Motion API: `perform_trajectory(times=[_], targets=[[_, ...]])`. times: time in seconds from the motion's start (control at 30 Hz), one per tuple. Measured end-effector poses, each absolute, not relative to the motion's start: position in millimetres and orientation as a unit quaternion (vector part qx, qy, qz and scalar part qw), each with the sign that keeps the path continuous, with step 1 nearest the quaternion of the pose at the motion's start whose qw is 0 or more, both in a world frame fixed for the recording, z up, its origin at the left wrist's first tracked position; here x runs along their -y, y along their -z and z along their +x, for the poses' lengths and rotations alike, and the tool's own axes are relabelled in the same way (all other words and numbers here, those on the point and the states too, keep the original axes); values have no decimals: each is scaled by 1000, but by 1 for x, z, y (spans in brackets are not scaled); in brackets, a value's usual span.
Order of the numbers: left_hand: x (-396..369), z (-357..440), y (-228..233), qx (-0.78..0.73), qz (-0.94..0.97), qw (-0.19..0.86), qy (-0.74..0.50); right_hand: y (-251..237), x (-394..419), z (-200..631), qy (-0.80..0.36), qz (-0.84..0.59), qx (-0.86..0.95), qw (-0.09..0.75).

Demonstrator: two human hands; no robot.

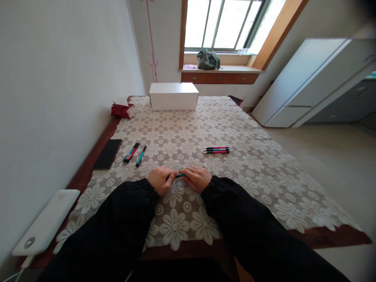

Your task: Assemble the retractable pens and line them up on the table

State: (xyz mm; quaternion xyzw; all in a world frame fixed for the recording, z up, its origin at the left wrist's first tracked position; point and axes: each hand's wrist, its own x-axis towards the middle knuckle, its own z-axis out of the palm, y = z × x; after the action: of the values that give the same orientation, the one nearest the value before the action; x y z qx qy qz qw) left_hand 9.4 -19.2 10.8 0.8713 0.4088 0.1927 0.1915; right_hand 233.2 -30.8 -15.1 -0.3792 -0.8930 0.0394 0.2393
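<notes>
**Two hands on one pen at the counter's near edge**

While both hands grip a teal pen (179, 176) between them, left hand (160, 179) and right hand (196, 178) closed on its ends, a slip could flick it off the lace-covered counter (249, 164). White box (173, 96): shut, contents unseen. Red tissue pack (122, 109): tissue protruding. Loose pens (216, 150) could roll.

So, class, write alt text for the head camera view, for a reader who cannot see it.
Both hands, left hand and right hand, hold a teal pen between them over a floral lace tablecloth. More pens lie in a left group and a right group, with a white box beyond.
</notes>
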Motion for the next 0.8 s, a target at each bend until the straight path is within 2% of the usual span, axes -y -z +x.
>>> perform_trajectory(times=[0.47, 0.8], targets=[[18, 10, -6, -461, 859, 163, -155, 14, 28, 237, -27, -393, 880, 264], [13, 6, -5, -459, 843, 189, -206, 7, 24, 246, 3, -426, 873, 237]])
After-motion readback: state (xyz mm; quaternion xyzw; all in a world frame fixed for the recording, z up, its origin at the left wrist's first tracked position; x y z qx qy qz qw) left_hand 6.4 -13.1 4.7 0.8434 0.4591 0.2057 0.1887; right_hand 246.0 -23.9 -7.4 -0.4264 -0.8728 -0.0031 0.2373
